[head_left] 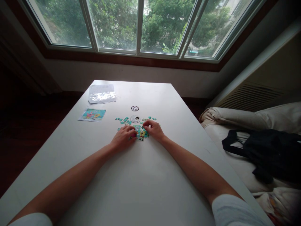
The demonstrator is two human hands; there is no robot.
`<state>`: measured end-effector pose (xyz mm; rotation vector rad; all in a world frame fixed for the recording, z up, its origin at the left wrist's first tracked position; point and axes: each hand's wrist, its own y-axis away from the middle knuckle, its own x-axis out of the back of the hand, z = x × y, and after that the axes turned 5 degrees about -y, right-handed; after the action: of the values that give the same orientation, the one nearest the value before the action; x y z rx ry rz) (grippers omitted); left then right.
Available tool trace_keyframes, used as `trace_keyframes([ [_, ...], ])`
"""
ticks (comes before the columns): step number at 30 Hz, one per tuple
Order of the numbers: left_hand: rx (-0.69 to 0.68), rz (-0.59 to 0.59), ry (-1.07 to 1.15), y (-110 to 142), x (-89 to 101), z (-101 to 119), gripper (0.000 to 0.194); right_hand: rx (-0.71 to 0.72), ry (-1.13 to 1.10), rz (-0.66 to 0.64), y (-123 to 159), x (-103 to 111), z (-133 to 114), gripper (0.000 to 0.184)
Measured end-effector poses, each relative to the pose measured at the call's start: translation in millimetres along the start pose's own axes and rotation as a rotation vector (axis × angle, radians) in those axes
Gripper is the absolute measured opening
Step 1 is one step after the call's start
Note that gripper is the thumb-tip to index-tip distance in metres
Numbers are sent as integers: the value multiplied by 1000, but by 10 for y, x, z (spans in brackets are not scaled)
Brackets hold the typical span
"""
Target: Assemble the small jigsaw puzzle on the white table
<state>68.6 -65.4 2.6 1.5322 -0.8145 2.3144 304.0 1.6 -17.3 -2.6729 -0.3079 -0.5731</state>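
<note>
A partly joined jigsaw puzzle point(140, 133) with yellow and teal cartoon figures lies on the white table, between my two hands. My left hand point(125, 135) rests at its left side, thumb and fingers apart and touching the joined pieces. At the puzzle's upper right edge, my right hand point(153, 128) pinches a small puzzle piece, mostly covered by the fingertips. Loose teal puzzle pieces point(125, 120) are scattered just beyond the left hand. A few more loose pieces point(150, 118) lie beyond the right hand.
Two round items point(134, 119) point(134, 108) lie past the puzzle on the white table point(145, 185). Farther left are a cartoon picture sheet point(92, 115) and a clear plastic packet point(102, 93). A black bag point(270, 153) lies on the pale sofa point(216, 125) at right.
</note>
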Motion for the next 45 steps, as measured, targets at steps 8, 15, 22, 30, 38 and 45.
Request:
trace_keyframes([
  [8,-85,-9,-47,-1,-39,-32,30,22,29,-44,18,-18,-17,9],
  [15,-107,3,-73,4,-61,-56,29,75,102,-77,28,-31,-17,15],
  [22,-116,9,-74,-6,-62,-59,29,134,181,-102,31,-27,-14,16],
  [30,-122,9,-71,-3,-66,-68,29,191,315,-117,27,-52,6,11],
  [38,-127,-1,-77,-10,-65,-69,29,180,357,-107,30,-45,31,4],
  [45,-122,11,-79,-4,-80,-76,29,194,356,-111,24,-33,55,3],
])
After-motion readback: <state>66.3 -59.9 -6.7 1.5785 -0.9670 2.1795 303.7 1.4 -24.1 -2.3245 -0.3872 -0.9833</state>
